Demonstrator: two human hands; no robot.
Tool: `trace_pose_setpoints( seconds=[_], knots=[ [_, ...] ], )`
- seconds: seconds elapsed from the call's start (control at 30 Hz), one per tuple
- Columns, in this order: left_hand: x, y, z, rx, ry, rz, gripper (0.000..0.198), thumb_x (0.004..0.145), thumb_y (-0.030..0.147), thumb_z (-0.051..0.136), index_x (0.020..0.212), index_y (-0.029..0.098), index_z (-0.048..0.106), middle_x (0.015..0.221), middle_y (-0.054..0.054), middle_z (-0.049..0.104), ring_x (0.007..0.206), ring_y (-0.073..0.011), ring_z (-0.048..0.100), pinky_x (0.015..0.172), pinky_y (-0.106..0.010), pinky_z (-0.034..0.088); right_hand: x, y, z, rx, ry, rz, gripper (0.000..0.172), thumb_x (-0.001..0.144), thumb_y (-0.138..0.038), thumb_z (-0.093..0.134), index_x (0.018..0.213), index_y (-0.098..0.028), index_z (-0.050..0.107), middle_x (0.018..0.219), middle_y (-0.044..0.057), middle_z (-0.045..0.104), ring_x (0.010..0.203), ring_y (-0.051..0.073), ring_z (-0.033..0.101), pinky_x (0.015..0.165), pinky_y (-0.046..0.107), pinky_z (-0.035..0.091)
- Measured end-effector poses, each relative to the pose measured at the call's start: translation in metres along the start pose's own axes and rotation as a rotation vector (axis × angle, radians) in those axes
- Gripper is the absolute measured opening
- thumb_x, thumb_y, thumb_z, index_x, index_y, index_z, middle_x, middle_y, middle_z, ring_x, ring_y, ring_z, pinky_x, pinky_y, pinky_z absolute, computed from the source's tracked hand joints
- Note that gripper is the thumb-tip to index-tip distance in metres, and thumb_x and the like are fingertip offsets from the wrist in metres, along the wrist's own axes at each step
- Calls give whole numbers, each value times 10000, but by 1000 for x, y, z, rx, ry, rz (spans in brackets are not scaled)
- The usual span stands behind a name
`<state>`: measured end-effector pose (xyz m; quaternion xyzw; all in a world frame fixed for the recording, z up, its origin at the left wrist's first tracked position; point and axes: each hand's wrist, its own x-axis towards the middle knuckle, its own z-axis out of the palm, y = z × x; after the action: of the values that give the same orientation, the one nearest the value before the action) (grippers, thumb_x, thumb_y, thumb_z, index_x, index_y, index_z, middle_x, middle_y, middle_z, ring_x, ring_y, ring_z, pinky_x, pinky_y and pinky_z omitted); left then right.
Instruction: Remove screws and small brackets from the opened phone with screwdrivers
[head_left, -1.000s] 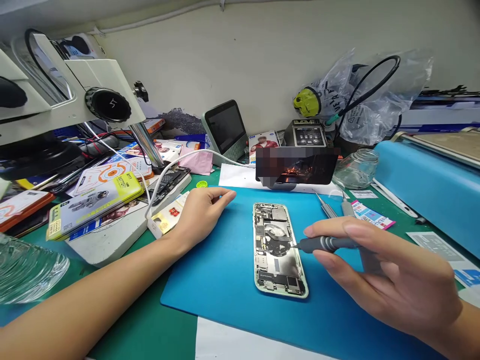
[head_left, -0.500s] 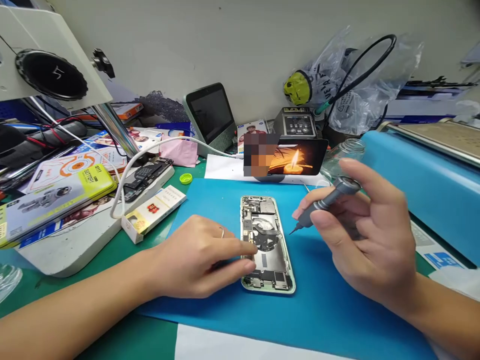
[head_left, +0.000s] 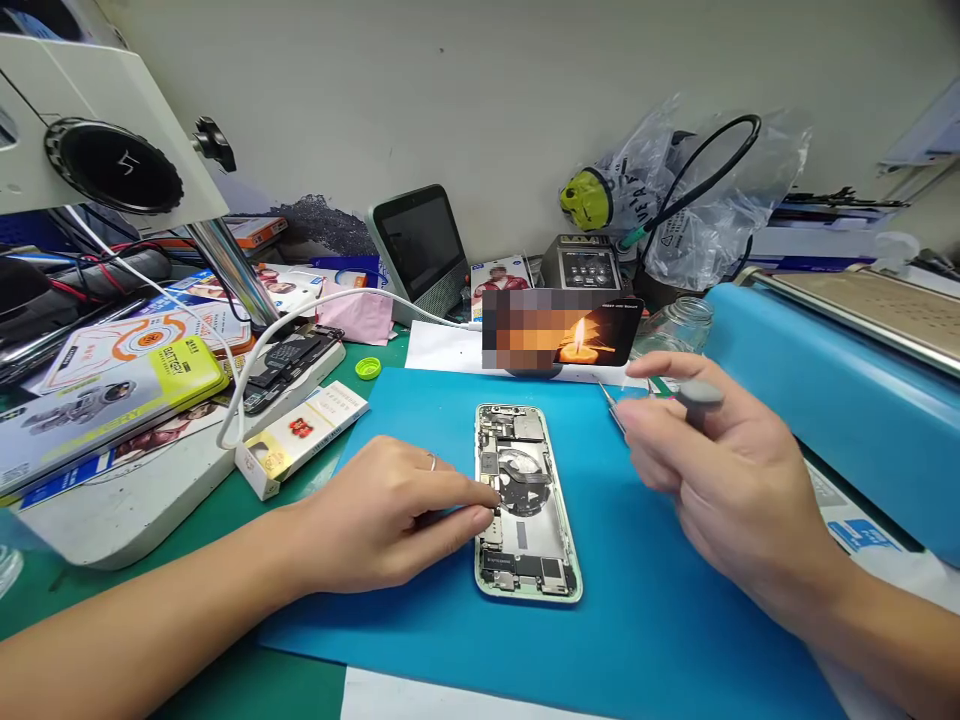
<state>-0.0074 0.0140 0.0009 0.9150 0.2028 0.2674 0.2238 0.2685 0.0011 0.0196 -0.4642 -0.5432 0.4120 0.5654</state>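
The left hand (head_left: 401, 515) is touching the left edge of an opened, pale-green-framed rectangular phone (head_left: 536, 530) lying on a smooth blue mat (head_left: 630, 610); whether it is pinching anything cannot be told. The right hand (head_left: 724, 465) is gripping a grey, round-ended screwdriver (head_left: 701, 393). Farther left, a glossy yellow-and-grey flat box (head_left: 112, 410) is showing "BATTERY".

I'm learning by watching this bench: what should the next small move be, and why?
I'd probably lift the left hand clear of the opened phone: its fingertips cover part of the left edge, hiding what lies beneath, while the right hand holds the grey tool off to the right, apart from the phone.
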Motion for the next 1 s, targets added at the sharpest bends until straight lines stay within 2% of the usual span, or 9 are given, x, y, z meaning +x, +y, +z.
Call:
trace_pose_setpoints(
  seconds=[0.1, 0.33, 0.43, 0.57, 0.63, 0.7, 0.83, 0.93, 1.0],
  knots=[
    [0, -1, 0, 5, 5, 2, 215, 1086, 205, 556, 1086, 127, 757, 683, 15, 641, 568, -107, 523, 580, -282, 333, -3, 3, 0, -58, -16, -11, 199, 892, -359, 809, 1038, -292, 691, 556, -95, 356, 469, 99, 268, 416, 254, 196],
    [1, -2, 1, 2, 6, 1, 229, 1086, 208, 555, 1059, 117, 763, 673, 8, 632, 570, -111, 529, 572, -280, 332, -3, -1, 5, -93, -57, -44, 138, 926, -301, 744, 1055, -296, 695, 576, -88, 343, 489, 108, 278, 428, 257, 240],
    [1, -2, 1, -2, 10, 0, 237, 1086, 214, 556, 1057, 116, 771, 677, 4, 635, 575, -110, 528, 578, -281, 331, -7, -3, 2, -65, -102, -48, 268, 911, -251, 714, 1164, -330, 678, 624, -72, 424, 510, 118, 341, 442, 247, 310],
    [1, -3, 2, -9, 19, -11, 244, 1089, 217, 554, 1096, 116, 776, 691, 4, 651, 581, -107, 532, 589, -277, 342, -17, -7, 2, 42, -224, -20, 587, 864, -202, 651, 1413, -403, 617, 828, -7, 640, 749, 181, 609, 625, 280, 547],
    [1, -2, 2, -14, 24, -15, 238, 1086, 215, 558, 1086, 120, 776, 698, 4, 664, 580, -104, 535, 590, -273, 348, -23, -11, 5, 16, -273, 20, 667, 933, -218, 620, 1547, -453, 511, 894, -2, 681, 847, 181, 664, 748, 293, 607],
    [2, -2, 3, -20, 23, -13, 240, 1085, 214, 557, 1093, 121, 778, 697, 5, 666, 575, -103, 536, 586, -271, 351, -28, -12, 8, -24, -313, 32, 688, 1025, -249, 563, 1633, -502, 363, 916, -12, 694, 854, 157, 682, 804, 290, 629],
    [3, -4, 3, -29, 19, -16, 261, 1091, 223, 545, 1132, 117, 780, 697, 0, 662, 576, -106, 541, 581, -271, 352, -29, -8, 8, -38, -338, -90, 731, 1082, -261, 541, 1662, -561, 212, 963, -24, 744, 872, 123, 731, 829, 249, 657],
    [1, -4, 2, -35, 16, -20, 267, 1093, 233, 543, 1134, 117, 780, 696, -2, 658, 576, -108, 539, 579, -278, 345, -26, -1, 7, -80, -279, -223, 833, 1061, -248, 606, 1666, -581, 140, 1024, -30, 796, 1029, 154, 794, 943, 304, 674],
    [0, -4, 2, -36, 13, -19, 264, 1092, 232, 543, 1126, 119, 779, 691, -2, 655, 575, -109, 539, 580, -282, 343, -25, 3, 7, -130, -236, -300, 884, 1039, -235, 646, 1661, -594, 132, 1067, -40, 823, 1051, 178, 816, 956, 340, 688]
  ],
)
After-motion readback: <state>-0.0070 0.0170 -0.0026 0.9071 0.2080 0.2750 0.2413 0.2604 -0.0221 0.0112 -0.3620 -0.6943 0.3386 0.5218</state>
